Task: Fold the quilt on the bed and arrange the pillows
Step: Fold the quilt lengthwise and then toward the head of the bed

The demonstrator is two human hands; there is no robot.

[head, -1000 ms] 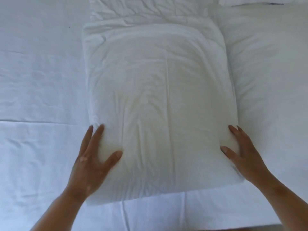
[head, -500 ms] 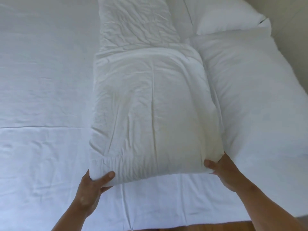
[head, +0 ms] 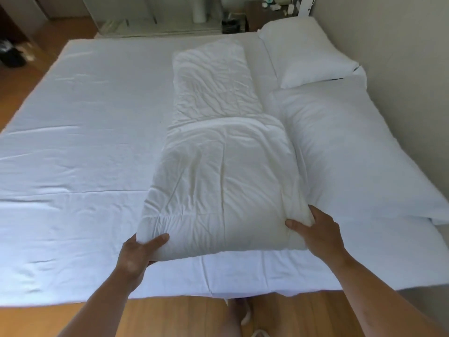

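The left hand (head: 136, 254) and right hand (head: 318, 234) each clamp a near corner of the folded quilt (head: 223, 186) on the bed (head: 85, 142), apparently to lift it evenly.

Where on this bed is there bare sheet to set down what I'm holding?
The wide bare sheet left of the folded quilt, out to its left edge, is free. The right side is crowded: a long pillow and a smaller pillow fill it up to the wall.

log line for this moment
step: arrange pillows | left hand: grips pillow near-left corner | right hand: grips near-right corner | second pillow: lies beyond it
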